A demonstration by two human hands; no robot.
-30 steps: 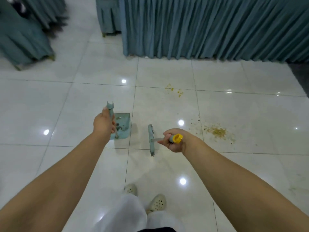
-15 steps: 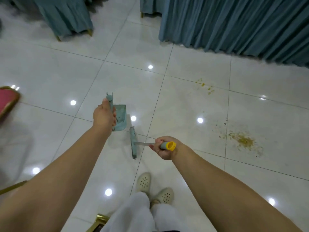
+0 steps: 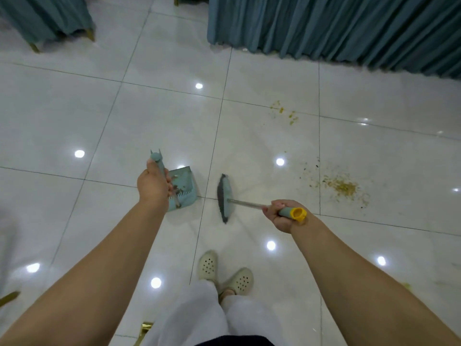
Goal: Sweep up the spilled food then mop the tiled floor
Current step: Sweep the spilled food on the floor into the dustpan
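Glossy white tiled floor [image 3: 374, 245] fills the view, ceiling lights glinting off it, and a pleated teal table skirt [image 3: 336, 28] runs across from 12 to 2 o'clock. A second teal drape [image 3: 47, 16] sits up at 10 o'clock with gold legs beneath. Down at 6 o'clock, white trousers and a pair of cream perforated clogs [image 3: 224, 273], toes aimed toward 12.

The dustpan [image 3: 183, 188] hangs just left of centre, its tray teal and grubby, comb teeth along one edge, the upright handle running toward 11 o'clock. The left hand [image 3: 153, 187] is wrapped round that handle, fingers curled tight, thumb laid up along the grip.

The broom [image 3: 225, 198] sits dead centre. Its head's long axis runs 12 to 6, bristles facing 9 o'clock toward the pan, near it but apart. The metal shaft points off toward 4 o'clock, ending in a yellow cap. The right hand [image 3: 282, 214] is fisted round the grip just short of that cap.

The main spilled food [image 3: 341, 187], yellowish crumbs, lies at 3 o'clock, well apart from the broom head, open floor between. A smaller scatter [image 3: 284, 112] sits at 1 o'clock, near the skirt
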